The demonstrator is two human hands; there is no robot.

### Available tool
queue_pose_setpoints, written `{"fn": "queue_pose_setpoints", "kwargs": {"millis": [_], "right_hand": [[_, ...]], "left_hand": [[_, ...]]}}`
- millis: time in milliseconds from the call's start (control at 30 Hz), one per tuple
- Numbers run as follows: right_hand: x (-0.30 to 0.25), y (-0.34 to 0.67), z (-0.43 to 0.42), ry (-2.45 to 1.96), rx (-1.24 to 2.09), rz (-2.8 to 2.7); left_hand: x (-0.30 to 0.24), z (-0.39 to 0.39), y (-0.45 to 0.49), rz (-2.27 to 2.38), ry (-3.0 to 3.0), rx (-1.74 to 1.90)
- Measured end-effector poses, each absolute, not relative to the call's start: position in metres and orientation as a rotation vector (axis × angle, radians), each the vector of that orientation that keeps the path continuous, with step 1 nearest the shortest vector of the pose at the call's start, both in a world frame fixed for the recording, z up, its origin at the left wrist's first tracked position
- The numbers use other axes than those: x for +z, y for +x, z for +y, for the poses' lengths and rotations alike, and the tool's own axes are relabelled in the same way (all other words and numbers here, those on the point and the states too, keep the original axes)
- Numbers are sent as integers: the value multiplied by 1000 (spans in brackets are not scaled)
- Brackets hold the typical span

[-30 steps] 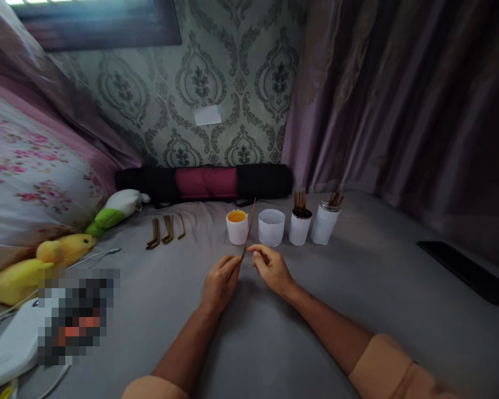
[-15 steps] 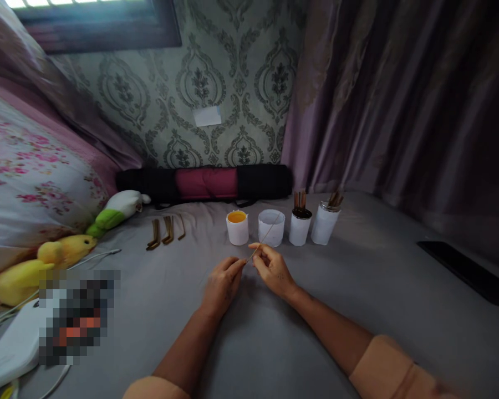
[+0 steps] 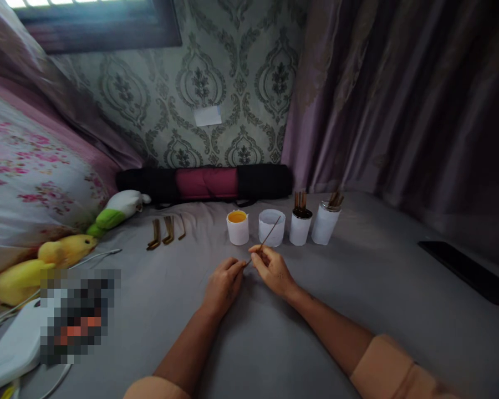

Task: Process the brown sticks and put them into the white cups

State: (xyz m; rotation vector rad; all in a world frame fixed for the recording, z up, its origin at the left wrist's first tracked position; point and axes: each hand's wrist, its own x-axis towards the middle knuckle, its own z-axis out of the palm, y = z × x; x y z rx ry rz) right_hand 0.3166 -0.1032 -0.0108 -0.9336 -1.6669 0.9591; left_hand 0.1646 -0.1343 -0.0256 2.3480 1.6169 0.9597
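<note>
Your two sleeves are a plain peach-tan cloth, the left sleeve [image 3: 156, 389] and the right sleeve [image 3: 393, 368] each ending in a soft, thick edge near the elbow. Below them your forearms are bare down to your left hand [image 3: 223, 284] and right hand [image 3: 274, 270], which are bare too; only the sleeve ends show.

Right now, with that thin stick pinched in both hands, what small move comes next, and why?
Probably ease the stick forward into the empty-looking cup. The left hand and right hand pinch its near end, and its far tip points over that cup's rim, beside the cup of yellow stuff.
</note>
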Motion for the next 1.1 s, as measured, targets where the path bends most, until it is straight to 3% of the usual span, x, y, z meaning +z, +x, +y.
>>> {"fn": "queue_pose_setpoints", "kwargs": {"millis": [1100], "right_hand": [[-21, 318, -95, -968, 963, -1642]], "left_hand": [[-27, -130, 171, 1524, 2016, 1149]]}}
